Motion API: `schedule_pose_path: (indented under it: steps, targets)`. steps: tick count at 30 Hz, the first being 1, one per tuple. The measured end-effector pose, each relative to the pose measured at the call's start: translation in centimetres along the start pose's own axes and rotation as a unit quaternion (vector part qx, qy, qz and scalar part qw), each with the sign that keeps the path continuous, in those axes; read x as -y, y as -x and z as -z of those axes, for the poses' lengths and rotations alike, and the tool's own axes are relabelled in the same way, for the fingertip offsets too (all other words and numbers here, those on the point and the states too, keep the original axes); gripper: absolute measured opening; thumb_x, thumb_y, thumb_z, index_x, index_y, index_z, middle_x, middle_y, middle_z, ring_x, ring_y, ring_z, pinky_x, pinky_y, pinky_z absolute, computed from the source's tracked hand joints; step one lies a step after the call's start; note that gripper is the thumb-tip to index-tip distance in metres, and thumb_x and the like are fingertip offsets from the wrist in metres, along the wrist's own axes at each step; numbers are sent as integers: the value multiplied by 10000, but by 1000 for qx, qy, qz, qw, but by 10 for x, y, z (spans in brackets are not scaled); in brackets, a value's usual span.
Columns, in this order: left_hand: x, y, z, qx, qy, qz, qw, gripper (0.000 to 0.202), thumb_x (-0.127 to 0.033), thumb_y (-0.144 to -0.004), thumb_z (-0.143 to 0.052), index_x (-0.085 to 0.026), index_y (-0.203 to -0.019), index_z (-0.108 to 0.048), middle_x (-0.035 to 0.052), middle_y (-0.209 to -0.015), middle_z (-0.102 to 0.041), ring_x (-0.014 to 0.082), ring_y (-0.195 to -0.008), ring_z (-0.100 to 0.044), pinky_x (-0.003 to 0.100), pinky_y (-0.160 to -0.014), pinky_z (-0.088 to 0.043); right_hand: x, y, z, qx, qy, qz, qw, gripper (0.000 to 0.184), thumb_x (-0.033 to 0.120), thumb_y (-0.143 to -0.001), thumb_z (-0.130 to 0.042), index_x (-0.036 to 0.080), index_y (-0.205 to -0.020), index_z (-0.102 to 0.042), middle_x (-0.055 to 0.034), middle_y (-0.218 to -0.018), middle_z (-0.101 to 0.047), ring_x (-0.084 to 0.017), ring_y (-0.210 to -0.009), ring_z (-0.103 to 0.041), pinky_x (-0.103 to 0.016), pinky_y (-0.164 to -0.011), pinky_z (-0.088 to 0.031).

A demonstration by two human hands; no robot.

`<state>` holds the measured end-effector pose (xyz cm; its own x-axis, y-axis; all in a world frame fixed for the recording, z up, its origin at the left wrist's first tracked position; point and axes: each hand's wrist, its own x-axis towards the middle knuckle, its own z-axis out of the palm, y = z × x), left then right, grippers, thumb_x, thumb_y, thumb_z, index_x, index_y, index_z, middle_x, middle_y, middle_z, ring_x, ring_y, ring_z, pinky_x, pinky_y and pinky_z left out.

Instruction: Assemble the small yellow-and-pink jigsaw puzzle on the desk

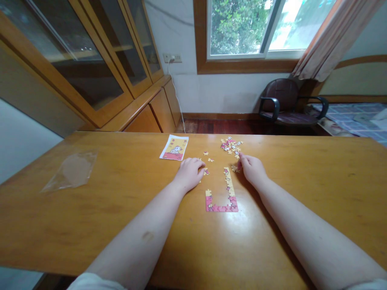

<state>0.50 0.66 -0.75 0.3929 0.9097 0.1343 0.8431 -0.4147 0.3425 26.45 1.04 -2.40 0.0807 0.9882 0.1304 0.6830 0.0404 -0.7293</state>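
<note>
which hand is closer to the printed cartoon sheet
Left. The left hand is beside the near right corner of the printed cartoon sheet; the right hand is farther right, by the jigsaw pieces.

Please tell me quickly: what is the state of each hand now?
Left hand: fingers bent beside loose puzzle pieces; grip cannot be told.
Right hand: curled beside other pieces; grip cannot be told.

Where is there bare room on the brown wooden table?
Bare tabletop lies between the clear plastic bag and left forearm, right of the right hand, and on the near side of the pink-and-yellow jigsaw section. Crowded: around the loose multicoloured jigsaw pile by the right hand and around the left hand, with stray pieces and the rectangular printed picture.
</note>
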Motion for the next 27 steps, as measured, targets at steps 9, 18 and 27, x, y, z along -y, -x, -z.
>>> schedule_pose_path:
  steps: [9,18,27]
  targets:
    - [-1,1,2,-12,3,7,1000,215,-248,-870,-494,-217,-959,-688,52,-1011,-689,225,-999,-580,383,-921,-424,9,1,0,10,260,90,961,250,472,-752,-657,225,-724,-690,-76,-835,-681,-239,-798,-586,-338,-691,-367]
    - [-2,0,2,-10,9,-16,1000,211,-239,-876,-501,-202,-923,-704,52,-942,-709,217,-919,-604,374,-871,-439,14,1,-1,45,282,52,957,175,373,-816,-650,218,-789,-728,-70,-931,-704,-232,-891,-612,-322,-720,-387]
    - [-7,1,-1,-32,69,-48,996,160,-227,-864,-542,-207,-913,-692,41,-917,-706,205,-913,-611,365,-871,-445,20,5,-3,30,91,79,992,135,313,-806,-623,214,-742,-690,-19,-759,-697,-173,-714,-599,-285,-678,-406]
